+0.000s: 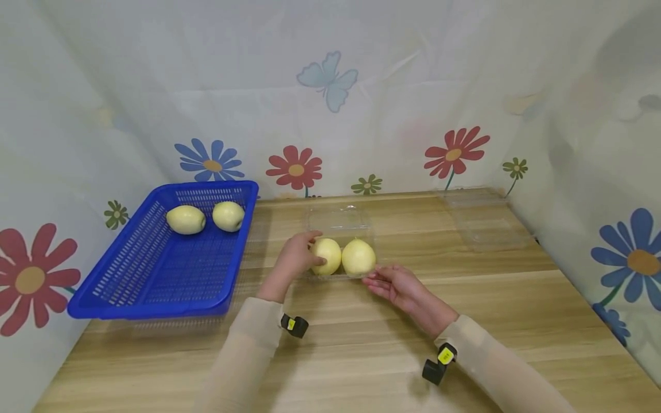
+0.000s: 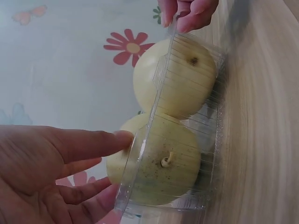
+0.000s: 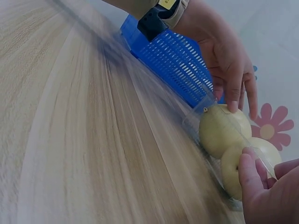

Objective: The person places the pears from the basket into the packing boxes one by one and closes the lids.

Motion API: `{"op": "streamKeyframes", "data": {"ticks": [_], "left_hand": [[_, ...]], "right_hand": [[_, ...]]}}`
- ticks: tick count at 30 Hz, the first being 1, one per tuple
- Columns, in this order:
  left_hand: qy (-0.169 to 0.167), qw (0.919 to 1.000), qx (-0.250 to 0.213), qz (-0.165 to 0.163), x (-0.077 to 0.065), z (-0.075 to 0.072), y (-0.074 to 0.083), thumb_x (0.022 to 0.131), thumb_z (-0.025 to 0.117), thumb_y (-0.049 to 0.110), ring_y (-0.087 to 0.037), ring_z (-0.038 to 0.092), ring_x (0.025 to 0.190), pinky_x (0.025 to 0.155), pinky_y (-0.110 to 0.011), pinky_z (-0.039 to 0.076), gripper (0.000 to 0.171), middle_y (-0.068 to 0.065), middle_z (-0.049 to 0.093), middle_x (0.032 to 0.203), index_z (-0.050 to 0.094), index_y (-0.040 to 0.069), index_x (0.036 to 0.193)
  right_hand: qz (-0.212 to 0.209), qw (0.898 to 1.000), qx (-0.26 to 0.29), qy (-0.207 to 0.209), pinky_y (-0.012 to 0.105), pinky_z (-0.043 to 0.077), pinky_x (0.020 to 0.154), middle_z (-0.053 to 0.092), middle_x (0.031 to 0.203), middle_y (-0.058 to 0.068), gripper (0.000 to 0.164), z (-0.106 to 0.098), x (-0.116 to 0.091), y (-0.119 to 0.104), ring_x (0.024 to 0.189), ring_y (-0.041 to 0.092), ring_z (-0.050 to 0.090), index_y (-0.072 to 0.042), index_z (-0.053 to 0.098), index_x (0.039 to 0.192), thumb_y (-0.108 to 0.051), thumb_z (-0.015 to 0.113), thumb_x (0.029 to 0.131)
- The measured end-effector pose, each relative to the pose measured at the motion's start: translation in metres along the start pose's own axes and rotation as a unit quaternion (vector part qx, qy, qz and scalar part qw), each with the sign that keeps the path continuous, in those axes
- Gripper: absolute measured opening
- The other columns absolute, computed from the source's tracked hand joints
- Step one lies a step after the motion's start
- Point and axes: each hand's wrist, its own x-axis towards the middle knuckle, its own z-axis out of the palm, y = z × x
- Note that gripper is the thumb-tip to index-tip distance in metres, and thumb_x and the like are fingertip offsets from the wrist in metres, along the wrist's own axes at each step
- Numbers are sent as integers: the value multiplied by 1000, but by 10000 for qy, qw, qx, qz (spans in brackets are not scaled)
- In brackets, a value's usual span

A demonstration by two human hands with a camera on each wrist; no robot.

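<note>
Two round, pale yellow pears, a left pear [image 1: 327, 258] and a right pear [image 1: 359, 258], sit side by side in a clear plastic clamshell box [image 1: 338, 218]. Its lid stands open toward the back. My left hand [image 1: 296, 254] grips the left pear, thumb in front and fingers behind; in the left wrist view the thumb tip touches the pear's top just behind the box's rim [image 2: 152, 116]. At the box's front right corner, my right hand [image 1: 400, 288] pinches the rim between thumb and fingers. Clear plastic covers the pears' lower parts.
On the left stands a blue perforated basket [image 1: 191, 281] holding two more pale pears, one left [image 1: 186, 220] and one right [image 1: 228, 216]. More clear plastic packaging [image 1: 490, 223] lies at the table's back right. A flowered curtain [image 1: 392, 115] hangs behind the wooden table [image 1: 351, 355].
</note>
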Motion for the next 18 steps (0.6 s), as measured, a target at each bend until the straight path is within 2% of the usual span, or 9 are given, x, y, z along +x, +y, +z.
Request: {"op": "streamKeyframes", "data": {"ticks": [5, 10, 14, 18], "left_hand": [[383, 9982, -459, 50, -4, 1, -6, 96, 67, 10, -38, 63, 122, 98, -50, 57, 51, -23, 64, 133, 55, 5, 146], [708, 9942, -773, 229, -15, -3, -7, 102, 59, 15, -31, 68, 107, 86, -40, 58, 41, -18, 69, 120, 59, 8, 143], [525, 9887, -1358, 358, -24, -7, -5, 102, 59, 14, -29, 68, 99, 76, -36, 59, 38, -19, 71, 115, 61, 8, 140], [311, 9788, -1987, 393, -33, -12, -4, 102, 57, 9, -34, 69, 100, 78, -39, 62, 39, -23, 71, 114, 59, 3, 140]], "right_hand": [[5, 10000, -74, -45, 17, 62, 76, 73, 80, 0, 14, -2, 0, 0, 78, 6, 75, 0, 50, 107, -5, 37, 110], [60, 9998, -172, -82, 20, 62, 79, 71, 82, -1, 12, -5, 1, 1, 80, 8, 75, -3, 52, 106, -7, 41, 109], [89, 9989, -412, -218, 21, 62, 81, 71, 84, -1, 19, -11, 2, 0, 83, 9, 74, -5, 59, 101, -11, 43, 109], [168, 9968, -651, -424, 21, 62, 82, 69, 85, -3, 22, -16, 1, -2, 84, 7, 73, -9, 61, 97, -14, 43, 110]]}}
